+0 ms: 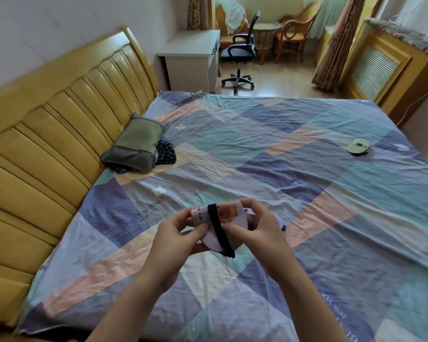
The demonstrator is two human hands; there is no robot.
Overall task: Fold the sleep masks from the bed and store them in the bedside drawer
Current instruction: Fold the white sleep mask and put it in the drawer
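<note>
A pale purple sleep mask (230, 219) with an orange cartoon print and a black elastic strap is held folded above the bed's near half. My left hand (176, 236) pinches its left side from below. My right hand (257, 224) grips its right side, fingers curled over the top edge and thumb by the strap. A second sleep mask (358, 145), light green, lies flat on the sheet at the far right of the bed. No bedside drawer is in view.
The patchwork bed sheet (269, 149) fills the middle. A green pillow (136, 144) on dark clothing lies against the yellow headboard (47, 144). Beyond the bed stand a white desk (193, 55), a black office chair (240, 50) and a wooden radiator cover (381, 67).
</note>
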